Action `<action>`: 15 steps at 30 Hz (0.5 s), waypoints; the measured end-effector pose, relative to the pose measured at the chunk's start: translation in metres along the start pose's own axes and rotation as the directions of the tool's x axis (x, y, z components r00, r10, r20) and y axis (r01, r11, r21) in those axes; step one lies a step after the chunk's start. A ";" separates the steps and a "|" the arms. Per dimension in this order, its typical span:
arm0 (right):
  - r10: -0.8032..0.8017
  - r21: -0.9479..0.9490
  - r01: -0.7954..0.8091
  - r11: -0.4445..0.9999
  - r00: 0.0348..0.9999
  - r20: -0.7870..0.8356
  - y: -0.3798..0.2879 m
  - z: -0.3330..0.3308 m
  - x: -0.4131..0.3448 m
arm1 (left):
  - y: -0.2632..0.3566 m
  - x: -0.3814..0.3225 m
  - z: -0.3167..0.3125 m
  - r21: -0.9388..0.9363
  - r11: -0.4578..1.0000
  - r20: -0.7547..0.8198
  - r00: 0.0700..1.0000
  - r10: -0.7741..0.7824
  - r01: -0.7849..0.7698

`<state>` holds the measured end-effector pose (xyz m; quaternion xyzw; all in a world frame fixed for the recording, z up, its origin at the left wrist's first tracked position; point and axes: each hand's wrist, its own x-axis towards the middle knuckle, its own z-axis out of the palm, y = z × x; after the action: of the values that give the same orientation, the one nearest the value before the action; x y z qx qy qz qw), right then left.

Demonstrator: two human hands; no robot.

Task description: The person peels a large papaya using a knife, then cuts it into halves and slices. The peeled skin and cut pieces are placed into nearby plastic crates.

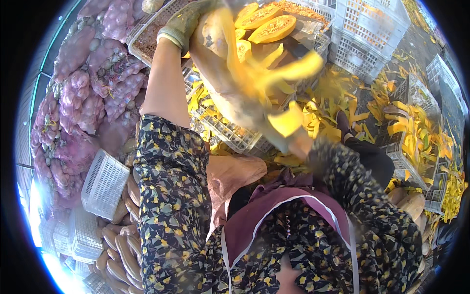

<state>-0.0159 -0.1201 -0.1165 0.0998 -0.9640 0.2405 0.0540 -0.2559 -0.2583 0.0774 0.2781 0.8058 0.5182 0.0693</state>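
A long tan squash [214, 77] slants across the space before me, partly peeled, with orange flesh bared along its right side. My left hand [185, 24], in a soiled work glove, grips its far end. Near the squash's lower end is my right hand [275, 134], gloved and blurred by motion. Yellow peel strips [293, 71] fly or hang beside the squash and in front of that hand. Whether the right hand holds a tool is hidden. Beneath the squash stands a plastic crate [235, 137] with peel in it. Halved squashes [273, 29] with seeds showing lie just beyond.
Mesh sacks of onions or similar bulbs [75, 92] are heaped at the left. Below them are a white crate [104, 185] and whole squashes [126, 257]. Stacked white crates [367, 36] stand far right. Peel [411, 125] fills a crate at the right and litters the floor.
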 end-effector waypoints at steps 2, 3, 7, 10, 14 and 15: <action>0.050 0.198 -0.047 0.979 0.999 -0.008 -0.003 0.033 -0.057 | 0.007 0.002 -0.003 -0.061 0.998 -0.111 0.993 -0.027 0.021; 0.113 0.255 -0.130 0.958 0.990 0.082 -0.001 0.036 -0.069 | 0.008 0.001 -0.003 -0.087 0.994 -0.137 0.988 -0.076 0.065; -0.010 0.199 -0.025 0.980 0.985 0.172 0.010 -0.028 -0.026 | 0.010 0.000 -0.001 -0.032 0.999 -0.193 0.981 -0.014 0.008; -0.176 -0.049 0.169 0.984 0.950 -0.258 0.008 -0.112 0.058 | 0.007 0.000 0.001 0.001 1.000 -0.206 0.978 0.019 -0.019; -0.422 -0.461 0.293 0.838 0.883 -0.205 -0.007 -0.107 0.083 | 0.005 -0.002 -0.005 0.003 1.000 -0.208 0.978 0.027 -0.027; -0.392 -0.396 0.315 0.863 0.911 -0.130 -0.007 -0.078 0.070 | 0.005 -0.002 -0.008 0.004 1.000 -0.208 0.978 0.030 -0.029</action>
<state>-0.0780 -0.1006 -0.0337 0.2382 -0.9459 0.0516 0.2144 -0.2552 -0.2641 0.0845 0.2343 0.8046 0.5451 -0.0231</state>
